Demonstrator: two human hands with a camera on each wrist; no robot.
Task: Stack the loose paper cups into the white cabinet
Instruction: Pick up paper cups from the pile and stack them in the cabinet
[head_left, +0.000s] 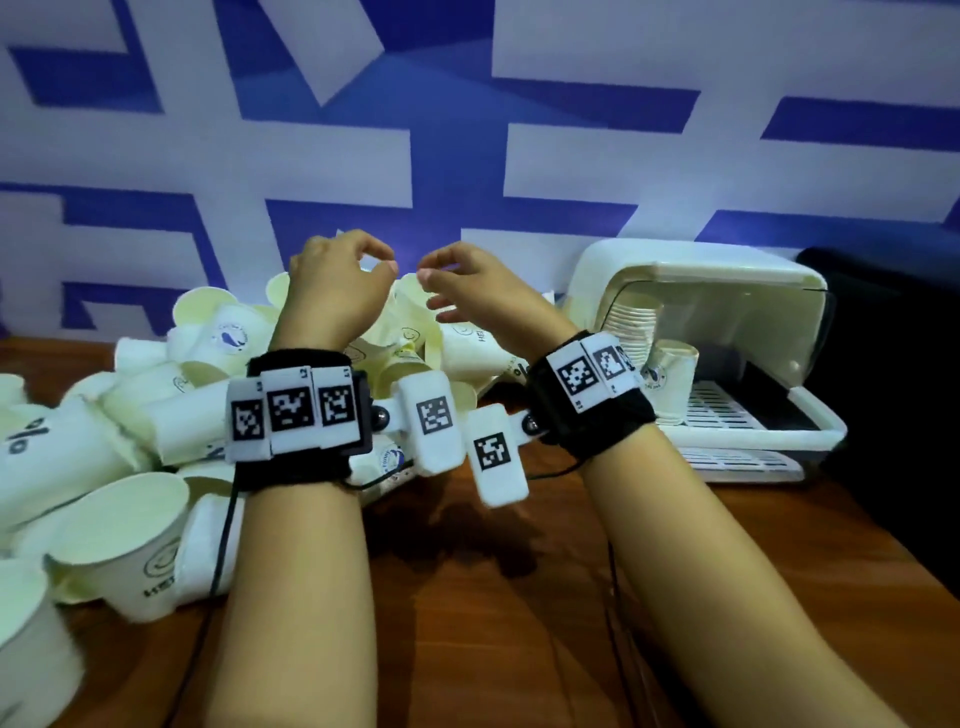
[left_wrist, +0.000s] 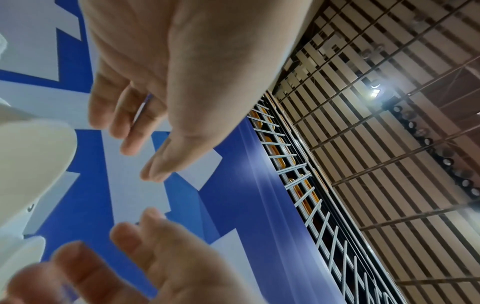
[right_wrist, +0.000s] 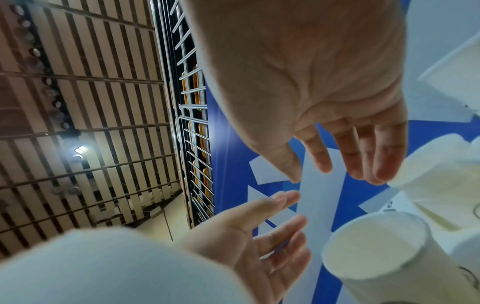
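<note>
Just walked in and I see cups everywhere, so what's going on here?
A person is sorting paper cups on a wooden table. Both hands are raised above the pile of loose cups, the left hand and right hand empty, with fingers loosely curled. The white cabinet on the right stands open, with a stack of cups and one upside-down cup inside.

Both forearms are seen rising from the bottom of the head view toward its centre, each wrapped at the wrist in a black band. The left hand (head_left: 335, 288) is raised at centre-left, its fingers loosely curled with nothing held. The right hand (head_left: 480, 296) is raised just right of centre, fingers relaxed and slightly bent, also empty. The fingertips of the two hands are brought near each other but are kept apart.
</note>
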